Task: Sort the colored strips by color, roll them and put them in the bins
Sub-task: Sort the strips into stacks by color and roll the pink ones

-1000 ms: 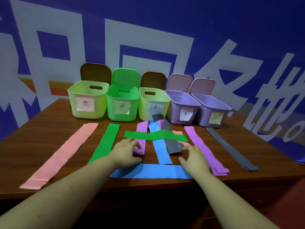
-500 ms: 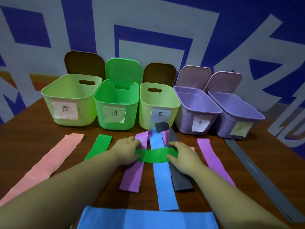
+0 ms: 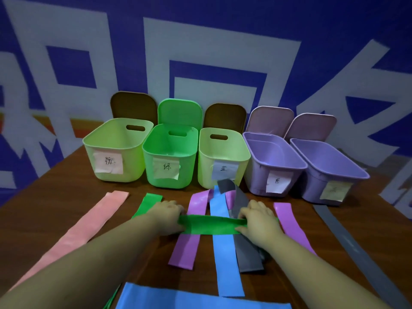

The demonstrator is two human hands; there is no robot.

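A blue and white banner [image 3: 200, 52] fills the background behind the wooden table [image 3: 66, 190]. Along the table's far edge stand five open bins, each with a paper label: a pale green bin [image 3: 116, 150] toward the far left corner, a bright green bin [image 3: 170, 157], a second pale green bin [image 3: 223, 152], a purple bin [image 3: 272, 161] and a second purple bin [image 3: 327, 168] toward the far right; the last label is too blurred to read.

Strips lie lengthwise in front of them: a pink strip [image 3: 84, 226] on the left, a purple strip [image 3: 189, 237], a blue strip [image 3: 225, 253], a grey strip [image 3: 245, 250] with its far end curled up, another purple strip [image 3: 289, 221], and a long grey strip [image 3: 347, 244] running off the right side. A wide blue strip [image 3: 178, 297] at the near edge is cut off by the frame.

A green strip [image 3: 211, 224] lies crosswise over the middle strips. The left hand [image 3: 169, 215] pinches its left end with curled fingers; the right hand [image 3: 258, 219] pinches its right end between thumb and fingers. A second green strip [image 3: 149, 204] is partly hidden under the left forearm.
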